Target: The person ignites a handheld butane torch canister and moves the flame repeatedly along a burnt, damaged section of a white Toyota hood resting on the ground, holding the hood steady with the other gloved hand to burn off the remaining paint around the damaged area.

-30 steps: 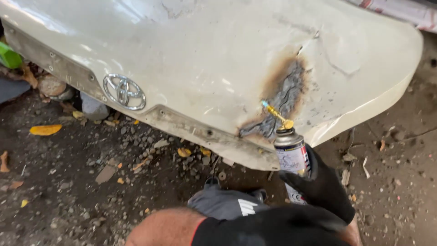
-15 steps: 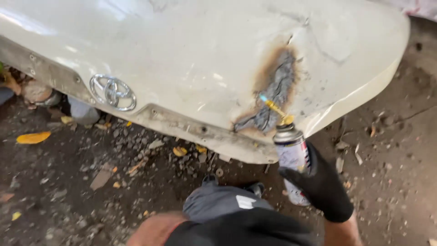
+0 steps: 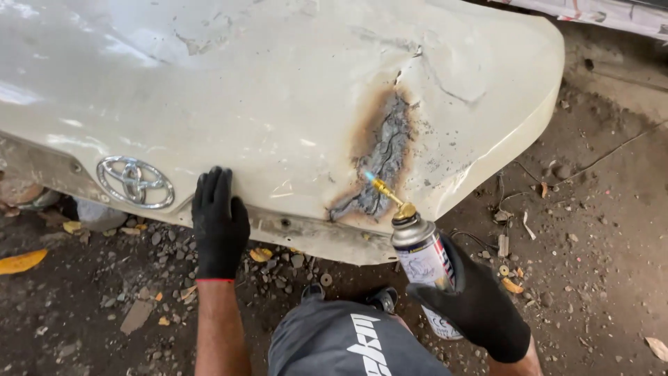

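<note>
Cream-white paint covers the car panel lying on the dirt ground, and I log a scorched, cracked patch near its right end. My right hand, in a black glove, is closed firmly around a gas torch can; that grip holds the can upright with a slight lean to the left. From the top of the can a brass nozzle runs up and to the left, its long axis pointing into the burnt patch, with a small blue flame at the tip just off the blackened surface. The patch therefore lies up and left of the right hand, which is the nearer of the two. My left hand, also gloved, rests flat with fingers spread on the lower edge of the panel, holding nothing, well apart from the patch and just right of the chrome badge.

Limits of view: the lower end of the can is hidden behind the glove, the panel is cut off at the left and top, and I cannot tell how deep the crack goes.
</note>
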